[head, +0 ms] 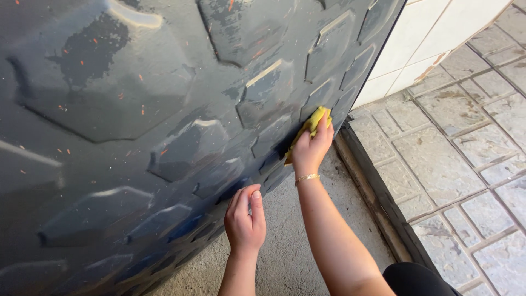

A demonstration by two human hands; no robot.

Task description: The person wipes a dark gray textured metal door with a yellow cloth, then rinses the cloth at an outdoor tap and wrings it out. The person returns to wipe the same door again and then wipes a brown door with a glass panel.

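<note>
A big dark panel (137, 126) with raised hexagon shapes fills the left and middle of the view; its surface is wet in patches and flecked with small orange specks. My right hand (312, 148) presses a yellow cloth (313, 125) against the panel's lower right part, near its edge. A thin gold bracelet sits on that wrist. My left hand (245, 216) rests lower down with its fingers curled against the panel's bottom edge and holds nothing that I can see.
Bare concrete floor (296, 246) lies under my arms. A dark raised threshold strip (378, 197) runs diagonally at the right, with grey paving stones (466, 142) beyond it. A white tiled wall (422, 38) stands at the top right.
</note>
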